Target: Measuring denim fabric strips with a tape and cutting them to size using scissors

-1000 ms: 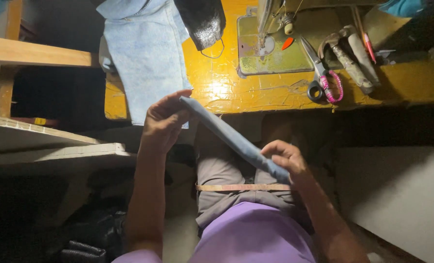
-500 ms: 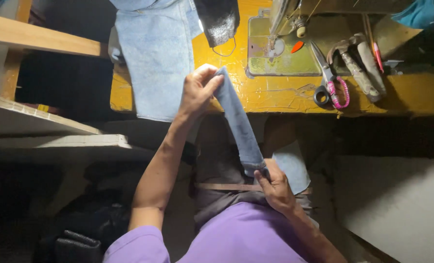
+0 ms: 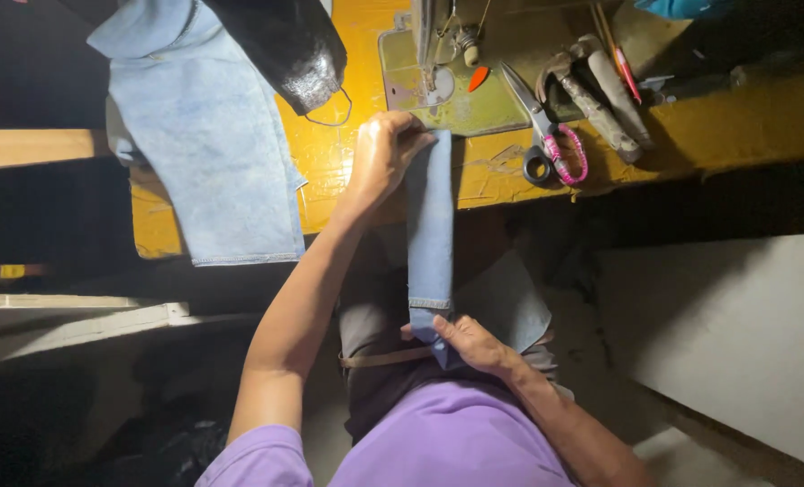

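Hands (image 3: 379, 162) (image 3: 474, 347) pinch denim strip (image 3: 430, 225) taut — left at table (image 3: 690, 135), right at lap.

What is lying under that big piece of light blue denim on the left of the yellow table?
The denim piece drapes over the yellow table edge, with yellow showing beside it. A black item overlaps its top. Whatever lies beneath the cloth is covered.

A single head-worn camera is looking steeply down from close above the person's lap, facing forward toward the yellow table (image 3: 717, 135) running along the upper frame. The purple shirt (image 3: 438, 442) is filling the bottom centre; no second view is sharing the scene.
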